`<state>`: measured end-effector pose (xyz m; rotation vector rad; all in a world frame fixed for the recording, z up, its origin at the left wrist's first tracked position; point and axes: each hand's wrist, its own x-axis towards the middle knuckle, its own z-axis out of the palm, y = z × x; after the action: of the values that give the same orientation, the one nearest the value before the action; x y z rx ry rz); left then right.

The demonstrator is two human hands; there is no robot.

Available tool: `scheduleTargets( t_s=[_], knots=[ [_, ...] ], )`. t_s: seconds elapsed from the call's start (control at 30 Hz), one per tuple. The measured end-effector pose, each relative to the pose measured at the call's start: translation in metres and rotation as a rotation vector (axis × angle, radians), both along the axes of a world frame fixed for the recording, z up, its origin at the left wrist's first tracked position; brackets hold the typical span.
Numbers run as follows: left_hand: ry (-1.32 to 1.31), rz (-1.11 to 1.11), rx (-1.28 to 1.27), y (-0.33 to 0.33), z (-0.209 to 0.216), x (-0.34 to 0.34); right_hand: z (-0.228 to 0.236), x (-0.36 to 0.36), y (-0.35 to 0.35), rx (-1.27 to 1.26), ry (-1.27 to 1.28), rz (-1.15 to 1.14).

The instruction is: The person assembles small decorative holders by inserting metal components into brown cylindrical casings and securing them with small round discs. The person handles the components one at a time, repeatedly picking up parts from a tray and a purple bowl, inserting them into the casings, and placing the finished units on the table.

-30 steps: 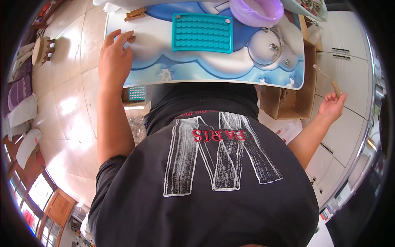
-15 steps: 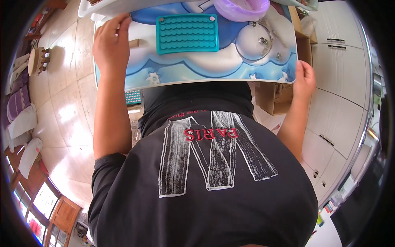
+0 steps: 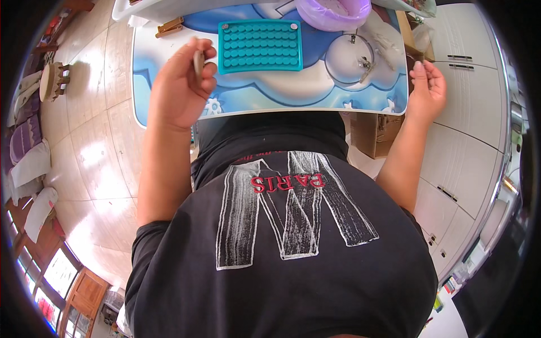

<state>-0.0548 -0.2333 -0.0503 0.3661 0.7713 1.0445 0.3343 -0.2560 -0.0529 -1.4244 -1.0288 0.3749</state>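
My left hand is raised over the left part of the table, its fingers closed round a small flat brownish piece. To its right lies a teal tray with rows of round cups and a small shiny disc in two far corners. Just past the table's right edge, my right hand is held up with curled fingers, thumb and forefinger close together. Whatever they pinch, if anything, is too small to make out. Small brown wooden pieces lie beyond my left hand.
A purple-lined bowl and a white bin stand along the far side. On the right of the tabletop lie small metal clasps and clear bits. A cardboard box, white cabinets and a wooden stool stand around.
My left hand has moved right and nearer, now holding the brownish piece, and the wooden pieces behind it are uncovered. My right hand has lifted off the table edge and turned upward.
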Motion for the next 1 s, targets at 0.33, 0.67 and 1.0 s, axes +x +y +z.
scheduleTargets(
  t_s=[0.33, 0.67, 1.0],
  knots=[
    [0.196, -0.171, 0.117, -0.015, 0.009, 0.035, 0.021, -0.014, 0.007, 0.028, -0.274, -0.009],
    [0.186, -0.250, 0.065, -0.023, 0.002, 0.045, -0.009, -0.008, 0.016, 0.165, -0.031, -0.024],
    [0.231, -0.249, 0.028, -0.029, 0.001, 0.051, -0.018, -0.025, -0.005, -0.183, -0.889, 0.089]
  ],
)
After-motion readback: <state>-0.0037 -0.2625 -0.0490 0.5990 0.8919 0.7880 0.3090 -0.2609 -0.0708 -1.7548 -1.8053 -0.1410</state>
